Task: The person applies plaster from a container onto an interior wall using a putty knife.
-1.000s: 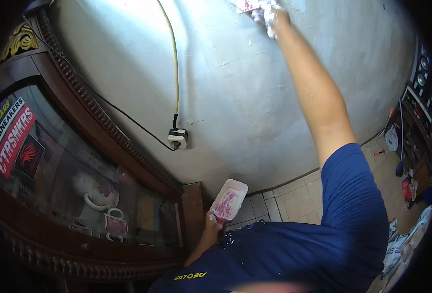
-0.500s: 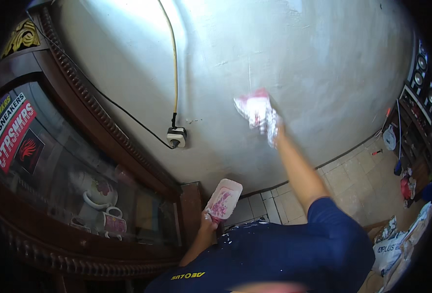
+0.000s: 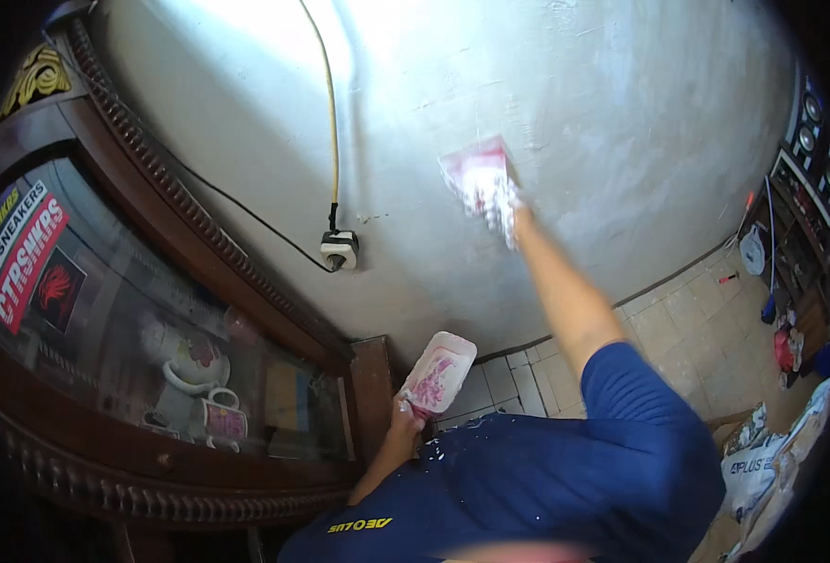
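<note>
My right hand (image 3: 499, 208), smeared white and blurred by motion, grips a wide pinkish putty scraper (image 3: 477, 166). Its broad edge is up against the grey-white plastered wall (image 3: 415, 169), with the arm stretched out. Low and to the left, in front of my navy shirt, my left hand (image 3: 404, 415) is closed on the near end of a shallow white tray (image 3: 462, 345). Streaks of pink and white paste lie in the tray. White smears also mark the left hand's fingers.
A dark wooden glass cabinet (image 3: 274, 314) holding mugs and a teapot fills the left. A socket box (image 3: 341, 251) hangs on a yellow cable (image 3: 332, 122) against the wall. Tiled floor (image 3: 687, 328), shelves (image 3: 799, 253) and bags (image 3: 753, 469) lie to the right.
My right hand and the scraper have moved up the wall and slightly left. The left hand still holds the tray at about the same place, while the whole view has shifted a little.
</note>
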Demonstrator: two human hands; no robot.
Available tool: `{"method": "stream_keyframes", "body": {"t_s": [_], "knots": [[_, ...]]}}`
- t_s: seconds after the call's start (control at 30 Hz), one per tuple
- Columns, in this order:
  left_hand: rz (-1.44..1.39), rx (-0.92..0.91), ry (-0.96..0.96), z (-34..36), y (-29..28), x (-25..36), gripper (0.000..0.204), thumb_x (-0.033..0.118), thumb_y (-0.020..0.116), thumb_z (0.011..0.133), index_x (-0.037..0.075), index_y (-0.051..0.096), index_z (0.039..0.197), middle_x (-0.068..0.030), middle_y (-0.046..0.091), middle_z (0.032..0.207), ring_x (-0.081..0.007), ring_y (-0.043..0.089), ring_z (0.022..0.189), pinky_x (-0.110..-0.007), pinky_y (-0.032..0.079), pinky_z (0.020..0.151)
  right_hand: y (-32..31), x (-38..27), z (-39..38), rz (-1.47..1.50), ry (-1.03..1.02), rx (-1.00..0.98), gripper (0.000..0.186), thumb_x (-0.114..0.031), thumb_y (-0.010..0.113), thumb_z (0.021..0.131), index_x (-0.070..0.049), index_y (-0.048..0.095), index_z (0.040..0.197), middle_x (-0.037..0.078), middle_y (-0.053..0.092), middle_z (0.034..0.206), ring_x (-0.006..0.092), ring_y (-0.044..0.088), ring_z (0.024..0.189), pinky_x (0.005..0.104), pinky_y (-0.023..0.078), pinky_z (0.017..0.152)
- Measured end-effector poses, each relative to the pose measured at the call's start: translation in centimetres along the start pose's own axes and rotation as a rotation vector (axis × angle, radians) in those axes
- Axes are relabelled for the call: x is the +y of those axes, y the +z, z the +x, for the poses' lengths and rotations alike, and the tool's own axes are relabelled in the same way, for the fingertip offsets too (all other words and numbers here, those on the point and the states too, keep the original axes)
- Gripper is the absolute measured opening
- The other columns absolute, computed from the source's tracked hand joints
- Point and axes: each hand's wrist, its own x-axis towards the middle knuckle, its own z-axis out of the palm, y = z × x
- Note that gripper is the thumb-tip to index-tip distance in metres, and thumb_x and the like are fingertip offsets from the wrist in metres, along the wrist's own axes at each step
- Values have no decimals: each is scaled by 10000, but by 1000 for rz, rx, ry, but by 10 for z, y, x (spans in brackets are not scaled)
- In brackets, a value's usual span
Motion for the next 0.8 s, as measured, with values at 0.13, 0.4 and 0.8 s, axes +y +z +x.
{"method": "stream_keyframes", "body": {"t_s": [0.13,0.4,0.8], "knots": [[-51,-33,18,-12,-1,16,505,272,338,849,23,446,1276,-158,538,1224,-302,559,1080,-460,456,927,-89,151,-156,-173,349,410,275,-324,546,892,-99,620,1032,36,639,750,161,588,520,291,474,430],[-76,78,-23,-4,-12,7,558,285,381,799,49,425,1302,-149,510,1266,-318,545,1101,-497,444,930,117,-115,-53,-308,-106,112,316,-203,489,907,-126,493,1213,37,606,811,113,522,492,237,425,400],[-108,-71,31,1,16,0,518,241,352,829,-3,435,1279,-172,530,1227,-305,562,1073,-445,457,937,-28,-46,73,-127,-239,380,130,-139,540,850,-62,637,889,29,616,741,155,588,599,302,454,505]]}}
